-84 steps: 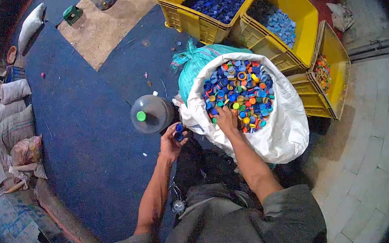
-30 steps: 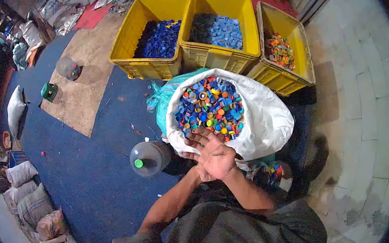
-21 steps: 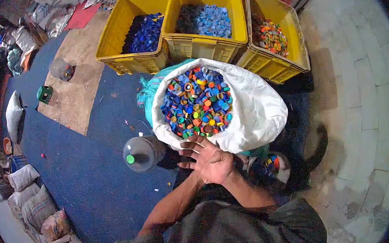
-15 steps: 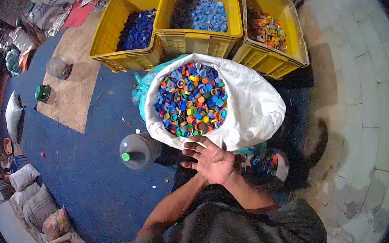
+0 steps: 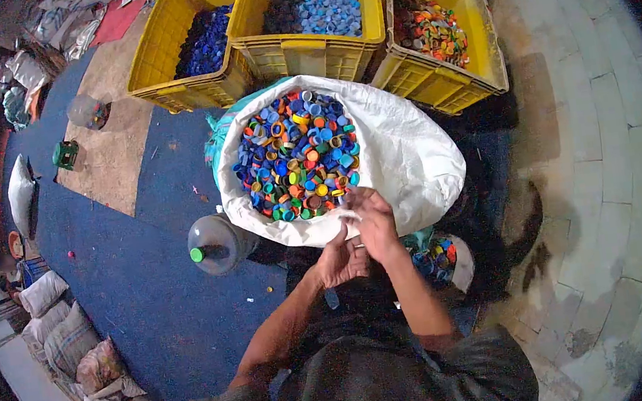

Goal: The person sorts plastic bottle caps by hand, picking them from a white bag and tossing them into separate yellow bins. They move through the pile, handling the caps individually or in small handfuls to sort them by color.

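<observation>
A white sack point(image 5: 411, 158), its mouth wide open, is full of mixed coloured bottle caps point(image 5: 296, 156). My left hand point(image 5: 342, 261) is at the sack's near rim, thumb up against the rim and fingers curled in; what they hold, if anything, is hidden. Just above and to the right, my right hand point(image 5: 373, 217) reaches over the same rim, its fingers bent together beside the nearest caps. Whatever is between those fingers is too small and blurred to name.
Three yellow crates stand behind the sack, with dark blue caps point(image 5: 208, 43), light blue caps point(image 5: 329, 9) and orange and mixed caps point(image 5: 436, 33). A clear bottle point(image 5: 219, 245) with a green cap lies left of the sack. An open container of caps point(image 5: 438, 258) is at near right.
My hands have moved apart from their overlapped position, and their spread fingers have curled in at the sack's rim. The sack and crates appear shifted up and left in the view.
</observation>
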{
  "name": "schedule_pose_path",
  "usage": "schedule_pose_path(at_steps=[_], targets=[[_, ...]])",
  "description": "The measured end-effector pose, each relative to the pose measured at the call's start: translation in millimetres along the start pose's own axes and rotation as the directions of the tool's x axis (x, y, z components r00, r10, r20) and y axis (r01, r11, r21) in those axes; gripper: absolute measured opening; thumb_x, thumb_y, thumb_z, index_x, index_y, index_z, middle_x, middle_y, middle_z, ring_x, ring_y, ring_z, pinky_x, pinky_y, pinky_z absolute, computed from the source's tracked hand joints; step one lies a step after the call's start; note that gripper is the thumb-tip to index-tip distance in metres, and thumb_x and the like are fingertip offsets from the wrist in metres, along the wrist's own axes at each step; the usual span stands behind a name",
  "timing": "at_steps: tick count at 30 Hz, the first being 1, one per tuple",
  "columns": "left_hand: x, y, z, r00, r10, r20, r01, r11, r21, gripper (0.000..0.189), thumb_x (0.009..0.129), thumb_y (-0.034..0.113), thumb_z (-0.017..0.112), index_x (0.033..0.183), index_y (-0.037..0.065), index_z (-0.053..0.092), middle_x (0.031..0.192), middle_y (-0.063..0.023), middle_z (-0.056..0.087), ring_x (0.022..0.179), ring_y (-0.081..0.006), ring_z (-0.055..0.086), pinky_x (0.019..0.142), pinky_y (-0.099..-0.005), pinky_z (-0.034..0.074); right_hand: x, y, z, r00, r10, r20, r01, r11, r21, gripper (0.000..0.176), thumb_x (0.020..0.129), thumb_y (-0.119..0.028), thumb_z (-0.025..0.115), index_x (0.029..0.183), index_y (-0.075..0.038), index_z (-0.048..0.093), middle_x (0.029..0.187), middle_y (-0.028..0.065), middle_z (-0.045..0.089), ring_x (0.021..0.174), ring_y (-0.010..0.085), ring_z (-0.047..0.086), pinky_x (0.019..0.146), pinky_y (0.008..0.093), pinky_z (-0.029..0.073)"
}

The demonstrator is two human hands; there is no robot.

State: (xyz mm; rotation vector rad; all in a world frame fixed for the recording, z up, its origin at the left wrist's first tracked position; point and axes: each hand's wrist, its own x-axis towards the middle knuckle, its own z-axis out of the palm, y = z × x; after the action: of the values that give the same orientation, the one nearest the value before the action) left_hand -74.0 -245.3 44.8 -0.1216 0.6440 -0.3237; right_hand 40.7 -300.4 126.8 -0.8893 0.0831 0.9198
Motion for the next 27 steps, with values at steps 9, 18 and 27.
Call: schedule_pose_path(at_steps=[9, 18, 27], targets=[[-23, 12, 26, 0.993, 0.041, -0.113, 0.007, 0.920, 0.392, 0.066, 0.088, 0.065, 0.030, 0.098, 0.004, 0.053, 0.067, 0.0000, 0.042, 0.057, -0.0135, 0.041, 0.056, -0.0298, 0.041, 122, 48, -82, 0.831, -0.545, 0.115, 0.167, 0.048, -0.985, 0.032, 0.071, -0.013, 0.072, 0.097, -0.003, 0.054, 0.088, 0.0141, 0.061, 0.084, 0.0322, 0.057, 0.081, 0.0402, 0.043], [-26, 18, 9, 0.971, 0.135, -0.195, -0.059, 0.934, 0.352, 0.050, 0.092, 0.054, 0.039, 0.097, 0.006, 0.051, 0.068, -0.0001, 0.042, 0.056, -0.0130, 0.038, 0.056, -0.0299, 0.039, 142, 58, -70, 0.831, -0.555, 0.042, 0.050, 0.000, -0.999, 0.039, 0.069, -0.021, 0.073, 0.098, -0.004, 0.053, 0.091, 0.0173, 0.060, 0.090, 0.0372, 0.054, 0.082, 0.0452, 0.042], [-14, 29, -6, 0.870, 0.383, -0.309, -0.139, 0.793, 0.593, 0.030, 0.089, 0.038, 0.056, 0.092, 0.008, 0.053, 0.067, 0.0011, 0.044, 0.060, -0.0114, 0.043, 0.050, -0.0285, 0.037, 150, 61, -80, 0.824, -0.567, 0.002, 0.067, 0.094, -0.993, 0.035, 0.067, -0.017, 0.077, 0.092, -0.004, 0.056, 0.084, 0.0152, 0.060, 0.081, 0.0322, 0.058, 0.074, 0.0413, 0.045]])
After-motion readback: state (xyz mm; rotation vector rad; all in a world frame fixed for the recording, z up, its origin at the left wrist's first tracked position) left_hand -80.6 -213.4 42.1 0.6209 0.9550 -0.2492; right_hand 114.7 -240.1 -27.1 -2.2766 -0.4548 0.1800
